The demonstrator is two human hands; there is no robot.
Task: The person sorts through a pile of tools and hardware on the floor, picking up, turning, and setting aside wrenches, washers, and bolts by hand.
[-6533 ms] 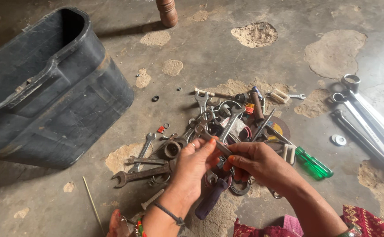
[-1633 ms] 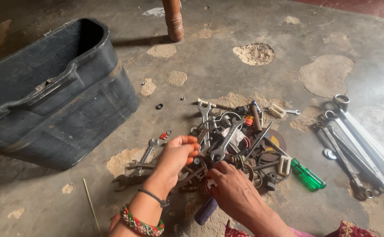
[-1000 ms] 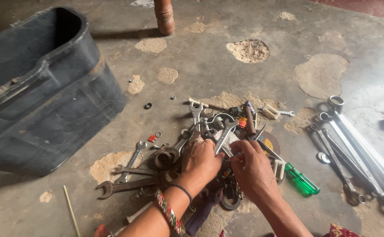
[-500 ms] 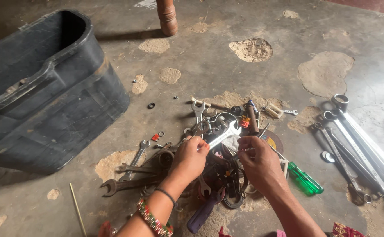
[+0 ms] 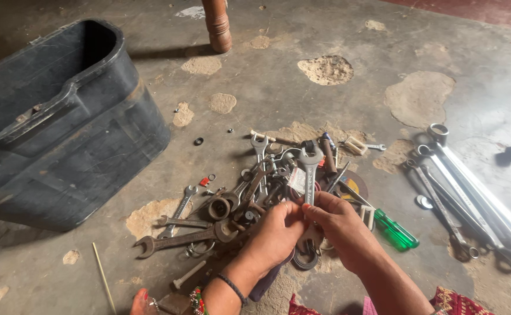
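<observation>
Together, left hand (image 5: pixel 277 230) and right hand (image 5: pixel 338 224) pinch upright silver spanner (image 5: pixel 309 175), fingers closed.

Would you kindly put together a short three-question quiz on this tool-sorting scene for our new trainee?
1. True or false: both the left hand and the right hand grip the shiny open-end wrench, its open end pointing away from the person.
2. What lies just right of the right hand? A. the green-handled screwdriver B. a hammer C. a paint tin
3. Fill in: the long shiny wrenches lie in a row on the ___ side of the pile of tools, across from the black bin.

Key: 1 true; 2 A; 3 right.
</observation>
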